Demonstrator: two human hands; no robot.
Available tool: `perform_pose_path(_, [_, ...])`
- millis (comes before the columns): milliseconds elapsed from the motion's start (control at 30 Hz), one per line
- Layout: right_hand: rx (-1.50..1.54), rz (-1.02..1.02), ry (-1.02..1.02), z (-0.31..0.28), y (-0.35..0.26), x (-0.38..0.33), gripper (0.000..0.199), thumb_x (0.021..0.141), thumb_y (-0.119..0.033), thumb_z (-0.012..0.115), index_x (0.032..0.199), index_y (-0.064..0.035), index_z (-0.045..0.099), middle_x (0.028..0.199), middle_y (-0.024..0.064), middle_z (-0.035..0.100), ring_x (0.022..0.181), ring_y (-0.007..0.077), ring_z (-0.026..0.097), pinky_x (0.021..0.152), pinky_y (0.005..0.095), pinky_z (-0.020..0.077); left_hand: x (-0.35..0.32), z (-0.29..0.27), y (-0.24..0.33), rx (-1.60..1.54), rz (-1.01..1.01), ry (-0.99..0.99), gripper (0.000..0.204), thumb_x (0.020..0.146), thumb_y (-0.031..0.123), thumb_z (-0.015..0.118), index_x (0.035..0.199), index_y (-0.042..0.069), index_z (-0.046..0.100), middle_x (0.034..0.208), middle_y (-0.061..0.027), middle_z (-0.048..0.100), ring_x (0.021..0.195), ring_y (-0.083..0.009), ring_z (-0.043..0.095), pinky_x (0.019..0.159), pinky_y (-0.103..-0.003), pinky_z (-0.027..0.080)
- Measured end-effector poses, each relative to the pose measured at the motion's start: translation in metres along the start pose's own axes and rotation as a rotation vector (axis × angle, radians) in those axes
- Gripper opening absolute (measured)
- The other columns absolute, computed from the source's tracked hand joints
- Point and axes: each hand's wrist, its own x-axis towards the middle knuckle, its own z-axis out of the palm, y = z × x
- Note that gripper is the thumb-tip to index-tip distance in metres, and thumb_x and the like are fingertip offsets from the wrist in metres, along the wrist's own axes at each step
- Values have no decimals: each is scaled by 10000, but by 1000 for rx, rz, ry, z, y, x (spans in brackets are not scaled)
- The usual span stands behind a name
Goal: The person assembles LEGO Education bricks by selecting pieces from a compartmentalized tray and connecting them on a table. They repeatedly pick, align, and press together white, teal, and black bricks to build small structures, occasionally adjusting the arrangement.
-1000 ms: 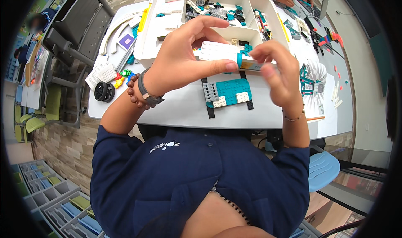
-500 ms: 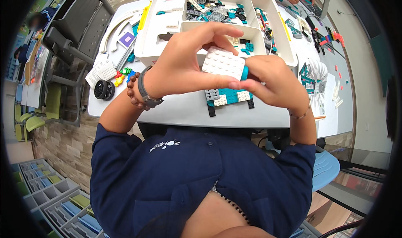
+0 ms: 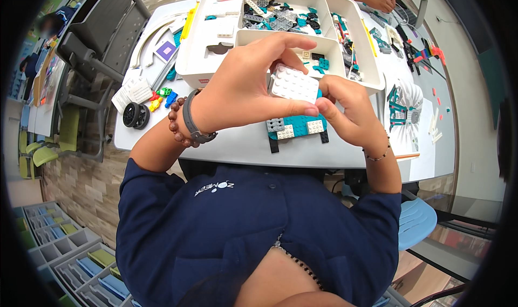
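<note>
A white studded building block (image 3: 294,84) is raised over the table's front part. My left hand (image 3: 245,86) grips it, thumb along the near side and fingers curled round the far side. My right hand (image 3: 353,113) is closed at the block's right edge, thumb and fingers pinching where some teal shows; I cannot tell whether the teal is part of the block or a separate piece. Beneath both hands lies a flat teal-and-white brick build (image 3: 299,128) with grey pieces and black legs, partly hidden by the hands.
A white sorting tray (image 3: 189,64) with loose bricks in its compartments stands behind my hands. Black wheels (image 3: 136,115) and small coloured bricks (image 3: 162,98) lie left. To the right are a teal-and-white build (image 3: 402,104) and brick parts. Another person's hand (image 3: 380,2) is at the far right.
The block has shifted slightly right and tilted, and less teal shows at its right edge. My right hand has turned a little and moved slightly nearer. The other person's hands have moved.
</note>
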Motion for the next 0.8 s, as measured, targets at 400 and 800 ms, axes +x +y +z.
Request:
perform_pose_path(400, [-360,-395,347,-3,-1,7,326,651,-143,801,848,-26,569,760,93,596,651,228,583,588,327,487,10,-13,12,248,211,99,730,610,220,847,1230,26,515,924,-100,653,852,-185,649,764,-278,513])
perform_pose_path(800, [870,-135,149,13,2,24,568,728,-59,744,1204,61,458,1095,131,598,990,170,594,859,330,485,21,-20,35,172,476,255,822,538,336,887,1188,2,510,1065,-141,546,954,-224,560,766,-295,491])
